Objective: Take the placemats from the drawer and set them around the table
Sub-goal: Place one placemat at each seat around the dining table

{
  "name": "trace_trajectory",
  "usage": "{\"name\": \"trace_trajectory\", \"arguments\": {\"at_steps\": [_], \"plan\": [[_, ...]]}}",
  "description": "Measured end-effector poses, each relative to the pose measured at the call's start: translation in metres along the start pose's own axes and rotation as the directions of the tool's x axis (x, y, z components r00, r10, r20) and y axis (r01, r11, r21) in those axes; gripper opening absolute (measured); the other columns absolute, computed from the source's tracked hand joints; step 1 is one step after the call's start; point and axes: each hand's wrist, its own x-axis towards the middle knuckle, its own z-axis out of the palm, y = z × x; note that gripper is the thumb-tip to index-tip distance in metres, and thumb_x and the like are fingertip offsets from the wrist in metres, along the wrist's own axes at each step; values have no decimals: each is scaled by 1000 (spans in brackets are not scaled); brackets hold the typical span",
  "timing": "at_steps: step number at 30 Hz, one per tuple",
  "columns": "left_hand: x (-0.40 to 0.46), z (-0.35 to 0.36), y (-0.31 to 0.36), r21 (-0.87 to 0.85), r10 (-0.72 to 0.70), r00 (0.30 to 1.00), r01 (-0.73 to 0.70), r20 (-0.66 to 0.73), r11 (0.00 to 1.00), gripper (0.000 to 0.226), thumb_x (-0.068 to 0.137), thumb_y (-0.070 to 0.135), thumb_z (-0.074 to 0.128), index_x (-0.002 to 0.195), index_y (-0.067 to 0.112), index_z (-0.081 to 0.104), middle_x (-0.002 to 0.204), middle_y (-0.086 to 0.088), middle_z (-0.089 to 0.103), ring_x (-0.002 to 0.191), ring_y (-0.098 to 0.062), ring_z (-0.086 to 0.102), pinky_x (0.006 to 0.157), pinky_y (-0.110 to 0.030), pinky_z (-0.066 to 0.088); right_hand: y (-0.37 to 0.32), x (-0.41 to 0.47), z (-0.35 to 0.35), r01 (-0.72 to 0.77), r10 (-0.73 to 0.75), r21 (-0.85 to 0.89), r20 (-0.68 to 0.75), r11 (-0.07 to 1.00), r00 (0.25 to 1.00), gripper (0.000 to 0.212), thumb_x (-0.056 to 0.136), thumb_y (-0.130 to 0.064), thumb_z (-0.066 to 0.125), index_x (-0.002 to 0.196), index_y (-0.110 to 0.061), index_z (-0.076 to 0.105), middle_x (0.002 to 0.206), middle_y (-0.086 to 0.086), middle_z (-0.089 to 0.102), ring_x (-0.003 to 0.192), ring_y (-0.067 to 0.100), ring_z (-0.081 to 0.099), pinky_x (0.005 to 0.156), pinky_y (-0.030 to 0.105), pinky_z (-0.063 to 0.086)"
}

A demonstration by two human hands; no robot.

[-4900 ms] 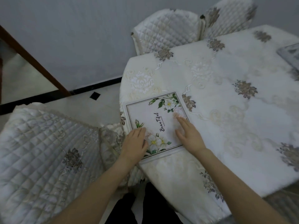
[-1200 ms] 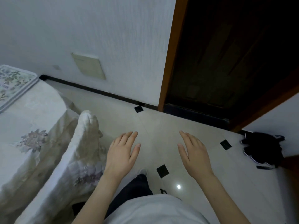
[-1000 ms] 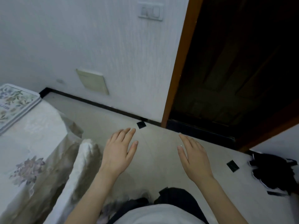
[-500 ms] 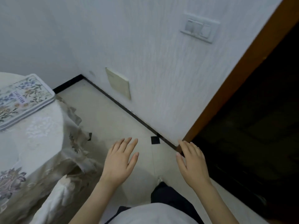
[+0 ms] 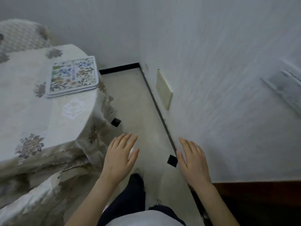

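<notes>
A small stack of flowered placemats (image 5: 73,77) lies on the table (image 5: 32,115) near its far corner, at the upper left. The table wears a white cloth with grey flower prints. My left hand (image 5: 120,158) hovers over the floor just right of the table's edge, palm down, fingers spread, holding nothing. My right hand (image 5: 192,160) hovers beside the wall, also flat and holding nothing. Both hands are well short of the placemats. No drawer is in view.
A quilted chair back (image 5: 21,35) stands behind the table at the top left, and another covered chair (image 5: 32,203) sits at the lower left. A narrow strip of tiled floor (image 5: 138,98) runs between table and wall (image 5: 219,79). A dark doorway (image 5: 260,204) is at the lower right.
My view has swung left from the doorway toward the table corner. The placemat stack has come further into view. Both hands stay flat and hold nothing.
</notes>
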Motion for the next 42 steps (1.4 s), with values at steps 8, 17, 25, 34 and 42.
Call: {"name": "trace_trajectory", "arguments": {"at_steps": [8,17,25,34,42], "plan": [[88,10,-53,-25,-168,985,167,-26,986,55,98,48,25,142,23,44,144,0,47,135,-22,39,111,-43,33,-19,144,26,136,-133,-17,104,991,986,66,97,-57,9,145,-20,37,139,-1,50,127,19,46,105,43,37],[251,-54,-126,-3,-167,975,168,-146,986,62,98,52,15,141,19,46,142,-3,49,133,-24,41,110,-43,34,-80,318,-1,219,-217,-26,56,975,975,71,94,-62,7,146,-22,35,140,-3,49,128,16,44,109,41,35],[337,-48,-162,-65,-327,928,320,-179,945,56,98,48,24,141,20,47,143,-2,49,134,-23,39,111,-40,31,-102,458,9,357,-356,12,133,934,925,68,95,-60,11,147,-22,33,142,-4,47,131,17,42,108,41,36],[435,-53,-190,-99,-625,738,623,-256,776,56,97,48,23,140,21,48,141,0,50,133,-22,40,110,-42,32,-163,651,20,638,-632,71,255,767,732,60,96,-51,19,144,-20,37,134,-1,53,120,14,48,105,28,31],[468,-70,-211,-199,-816,462,814,-348,545,55,98,46,24,140,19,47,143,-2,49,133,-23,41,111,-42,32,-233,745,44,834,-827,181,349,521,440,55,98,-45,24,142,-17,41,130,0,56,116,14,50,102,30,35]]}}
